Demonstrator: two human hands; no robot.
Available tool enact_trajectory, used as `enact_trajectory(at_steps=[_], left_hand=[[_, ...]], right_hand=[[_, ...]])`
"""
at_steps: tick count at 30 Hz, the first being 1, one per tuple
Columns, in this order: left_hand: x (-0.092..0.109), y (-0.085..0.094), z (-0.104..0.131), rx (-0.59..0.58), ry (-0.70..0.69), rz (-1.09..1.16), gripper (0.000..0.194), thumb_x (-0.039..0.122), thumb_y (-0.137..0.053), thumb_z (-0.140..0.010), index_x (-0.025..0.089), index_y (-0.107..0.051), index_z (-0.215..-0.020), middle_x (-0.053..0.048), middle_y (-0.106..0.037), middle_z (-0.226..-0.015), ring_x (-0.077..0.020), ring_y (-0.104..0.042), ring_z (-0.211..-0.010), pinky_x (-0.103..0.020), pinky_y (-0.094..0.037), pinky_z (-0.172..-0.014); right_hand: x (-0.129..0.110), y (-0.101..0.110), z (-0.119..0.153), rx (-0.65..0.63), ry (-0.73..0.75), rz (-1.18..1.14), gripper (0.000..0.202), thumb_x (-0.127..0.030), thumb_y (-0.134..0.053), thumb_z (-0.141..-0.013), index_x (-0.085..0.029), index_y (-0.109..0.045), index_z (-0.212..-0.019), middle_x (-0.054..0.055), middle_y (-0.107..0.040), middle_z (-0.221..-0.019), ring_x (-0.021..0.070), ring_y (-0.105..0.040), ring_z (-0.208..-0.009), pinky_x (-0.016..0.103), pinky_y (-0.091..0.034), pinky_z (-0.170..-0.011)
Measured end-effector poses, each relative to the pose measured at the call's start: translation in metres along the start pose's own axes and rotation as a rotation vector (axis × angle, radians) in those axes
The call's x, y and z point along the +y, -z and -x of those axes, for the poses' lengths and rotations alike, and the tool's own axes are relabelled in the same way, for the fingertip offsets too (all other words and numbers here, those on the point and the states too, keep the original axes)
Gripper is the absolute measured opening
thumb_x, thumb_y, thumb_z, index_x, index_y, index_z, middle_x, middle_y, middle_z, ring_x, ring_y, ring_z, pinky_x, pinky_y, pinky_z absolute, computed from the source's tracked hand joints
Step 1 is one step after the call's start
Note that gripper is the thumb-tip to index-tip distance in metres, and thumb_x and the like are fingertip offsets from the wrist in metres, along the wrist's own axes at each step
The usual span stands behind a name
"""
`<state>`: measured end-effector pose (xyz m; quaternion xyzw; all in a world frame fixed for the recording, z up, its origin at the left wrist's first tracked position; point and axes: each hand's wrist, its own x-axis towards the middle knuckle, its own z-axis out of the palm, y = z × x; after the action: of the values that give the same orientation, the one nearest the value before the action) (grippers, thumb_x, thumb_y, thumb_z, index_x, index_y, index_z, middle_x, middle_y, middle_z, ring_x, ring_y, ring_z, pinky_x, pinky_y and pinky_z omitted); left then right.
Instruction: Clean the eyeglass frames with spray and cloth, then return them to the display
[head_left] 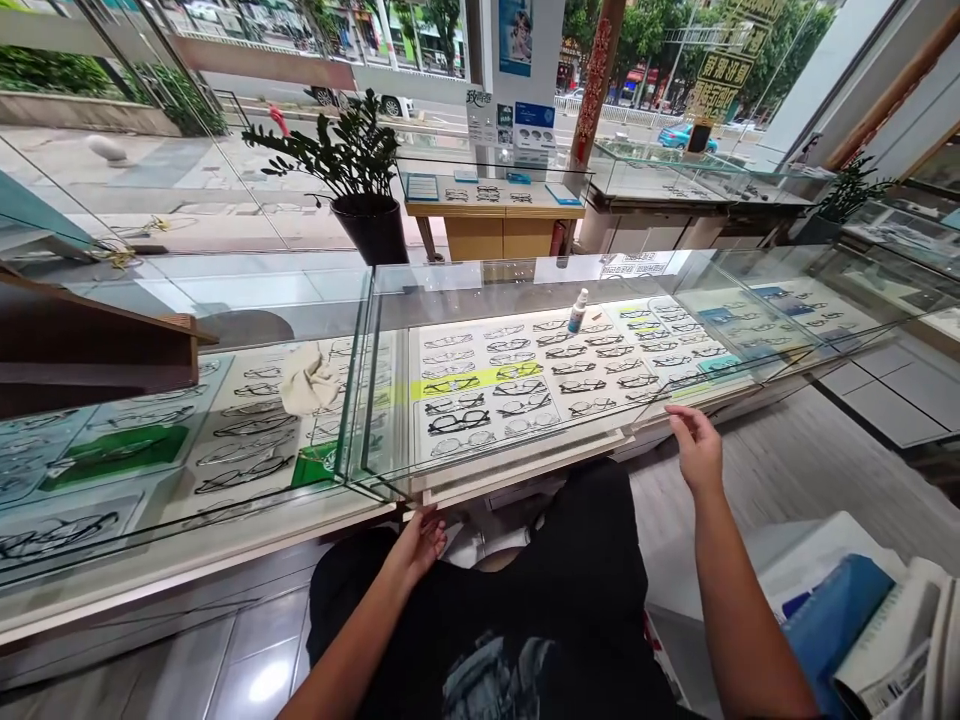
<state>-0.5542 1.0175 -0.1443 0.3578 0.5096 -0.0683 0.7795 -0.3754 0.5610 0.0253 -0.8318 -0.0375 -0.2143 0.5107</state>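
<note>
A black shirt (577, 620) comes closest, its wearer facing a long glass display case (480, 285). From the left, a crumpled pale cloth (309, 380) lies over rows of spectacles; from here I can't say whether it is on the glass or beneath. Then the left hand (420, 540), fingers curled, sits at the near end of the pale drawer front (525, 468) under the case; whether it truly grips that edge, I can't tell. Above it, spectacles (517, 380) stand in ranks behind the glass, with a small white-capped bottle (577, 312) upright beyond them. Farther right, the right hand (696, 445) is raised by the case's front edge, fingers half bent, thumb near forefinger; I see nothing in it, though contact is unclear. Were the drawer front pulled unevenly from its left end, I'd expect it to jam, and a sharp jerk could slide the frames together or topple the bottle. Fingers near that edge could get pinched.
</note>
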Motion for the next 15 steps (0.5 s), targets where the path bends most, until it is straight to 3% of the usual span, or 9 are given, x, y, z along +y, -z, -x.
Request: enact_trajectory(at_steps=[3,4,7,9,12,15], left_hand=[[-0.004,0.007,0.030,0.027,0.048,-0.075,0.022,0.029,-0.080,-0.084,0.018,-0.063,-0.093,-0.007,-0.074,-0.088,-0.0155,-0.068,-0.064,-0.024,-0.051,-0.058],[-0.002,0.008,0.046,0.002,0.040,-0.192,0.022,0.031,-0.080,-0.083,0.018,-0.065,-0.093,-0.008,-0.076,-0.095,-0.0169,-0.070,-0.070,-0.024,-0.051,-0.059],[0.015,0.007,0.105,-0.352,-0.197,-0.622,0.032,0.044,-0.086,-0.079,0.019,-0.073,-0.095,-0.008,-0.078,-0.098,-0.0196,-0.069,-0.079,-0.026,-0.051,-0.068],[0.038,0.003,0.146,-0.486,-0.423,-0.763,0.035,0.054,-0.080,-0.083,0.023,-0.075,-0.099,-0.005,-0.075,-0.091,-0.0208,-0.066,-0.083,-0.030,-0.053,-0.079],[0.080,-0.004,0.189,-0.387,-0.668,-0.856,0.039,0.063,-0.073,-0.086,0.026,-0.075,-0.098,-0.004,-0.071,-0.088,-0.0223,-0.065,-0.084,-0.030,-0.052,-0.076],[0.114,-0.013,0.198,-0.235,-0.841,-0.934,0.044,0.067,-0.070,-0.085,0.027,-0.073,-0.100,-0.005,-0.072,-0.091,-0.0247,-0.067,-0.086,-0.031,-0.054,-0.075]], right_hand=[[-0.020,0.003,-0.009,-0.182,0.166,0.162,0.024,-0.046,-0.059,-0.100,-0.029,-0.076,-0.101,0.008,-0.078,-0.114,0.0321,-0.067,-0.118,0.052,-0.047,-0.110],[-0.026,0.001,-0.012,-0.258,0.194,0.201,0.025,-0.046,-0.057,-0.101,-0.029,-0.076,-0.102,0.008,-0.078,-0.114,0.0318,-0.067,-0.117,0.051,-0.048,-0.110],[-0.036,-0.007,-0.018,-0.471,0.214,0.308,0.030,-0.048,-0.053,-0.104,-0.029,-0.076,-0.108,0.008,-0.079,-0.116,0.0320,-0.068,-0.115,0.049,-0.049,-0.105],[-0.038,-0.012,-0.019,-0.559,0.211,0.370,0.034,-0.050,-0.050,-0.105,-0.028,-0.076,-0.108,0.008,-0.079,-0.114,0.0320,-0.068,-0.112,0.047,-0.049,-0.100],[-0.040,-0.014,-0.017,-0.613,0.203,0.438,0.038,-0.051,-0.046,-0.107,-0.027,-0.075,-0.105,0.008,-0.079,-0.110,0.0311,-0.068,-0.107,0.045,-0.049,-0.094],[-0.046,-0.009,-0.013,-0.631,0.188,0.502,0.040,-0.053,-0.044,-0.107,-0.026,-0.073,-0.100,0.008,-0.078,-0.106,0.0303,-0.067,-0.103,0.042,-0.049,-0.089]])
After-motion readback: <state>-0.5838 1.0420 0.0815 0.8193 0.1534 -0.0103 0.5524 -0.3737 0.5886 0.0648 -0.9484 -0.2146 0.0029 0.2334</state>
